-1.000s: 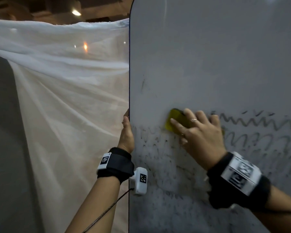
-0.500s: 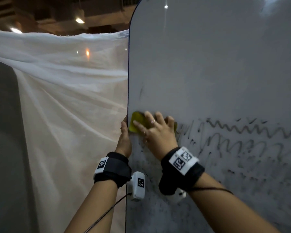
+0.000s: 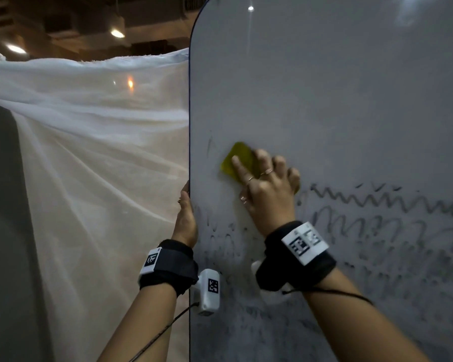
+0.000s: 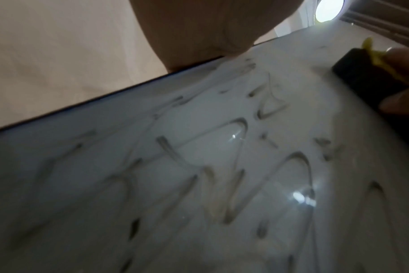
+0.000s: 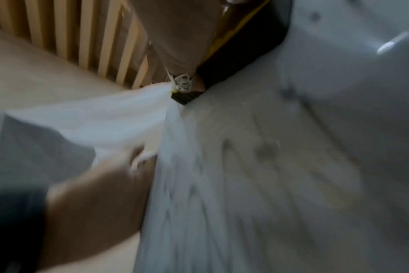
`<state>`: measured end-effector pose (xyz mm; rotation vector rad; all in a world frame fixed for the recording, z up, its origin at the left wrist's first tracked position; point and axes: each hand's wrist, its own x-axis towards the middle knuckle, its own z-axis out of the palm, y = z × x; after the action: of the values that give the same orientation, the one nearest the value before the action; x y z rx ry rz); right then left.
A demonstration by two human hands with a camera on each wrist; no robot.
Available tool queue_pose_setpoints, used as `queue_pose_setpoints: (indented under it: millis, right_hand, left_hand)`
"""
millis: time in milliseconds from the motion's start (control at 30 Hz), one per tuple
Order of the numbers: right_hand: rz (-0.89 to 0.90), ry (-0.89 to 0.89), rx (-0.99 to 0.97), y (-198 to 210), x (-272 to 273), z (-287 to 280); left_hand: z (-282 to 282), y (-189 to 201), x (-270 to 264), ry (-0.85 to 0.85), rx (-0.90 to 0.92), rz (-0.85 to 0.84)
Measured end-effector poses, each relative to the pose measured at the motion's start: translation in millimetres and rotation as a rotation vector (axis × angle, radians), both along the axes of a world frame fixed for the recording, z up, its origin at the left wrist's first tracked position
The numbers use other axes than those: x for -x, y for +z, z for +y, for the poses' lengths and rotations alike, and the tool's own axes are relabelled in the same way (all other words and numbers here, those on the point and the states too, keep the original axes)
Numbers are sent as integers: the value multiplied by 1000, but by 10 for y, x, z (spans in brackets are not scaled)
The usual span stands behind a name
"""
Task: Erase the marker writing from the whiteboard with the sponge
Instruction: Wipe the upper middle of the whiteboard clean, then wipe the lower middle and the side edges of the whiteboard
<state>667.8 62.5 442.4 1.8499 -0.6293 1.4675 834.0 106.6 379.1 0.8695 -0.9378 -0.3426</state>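
White gauzy sheeting [image 3: 84, 158] hangs behind and to the nine o'clock side of the upright whiteboard [image 3: 338, 95], under a dim ceiling with a few lamps. Most of the board's upper half looks clean; marker writing [image 3: 382, 205] runs in wavy rows from the centre toward three o'clock, with fainter smears toward six o'clock. At the board's nine o'clock edge the left hand [image 3: 185, 220] steadies it, palm against the rim; its fingers wrap behind, so I cannot tell how they lie. Near the centre the right hand [image 3: 268, 189] presses the yellow sponge [image 3: 237, 162] flat against the board, fingers [image 3: 239, 167] spread apart and laid over its back, just above the top row of writing. Wiping seems well under way, perhaps half done. Next, I judge, the sponge must sweep toward four o'clock across the wavy rows, with firm, even pressure.
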Motion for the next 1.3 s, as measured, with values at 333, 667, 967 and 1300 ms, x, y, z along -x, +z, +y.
queue_pose_setpoints:
  millis: [333,667,967,1300]
  right_hand:
    - [-244,426,-165,-237,200,-5]
    - [-24,552,-425,108,734,24]
    - [-385,106,-421,53,2406,-356]
    - [-295,-18,-507,36,2472,-442]
  left_hand:
    - [484,128,676,779,182,-496]
    - [324,249,1449,505,-7,-566]
    - [142,216,1560,713,32,-462]
    - [-186,147,1772,847,-17,-393]
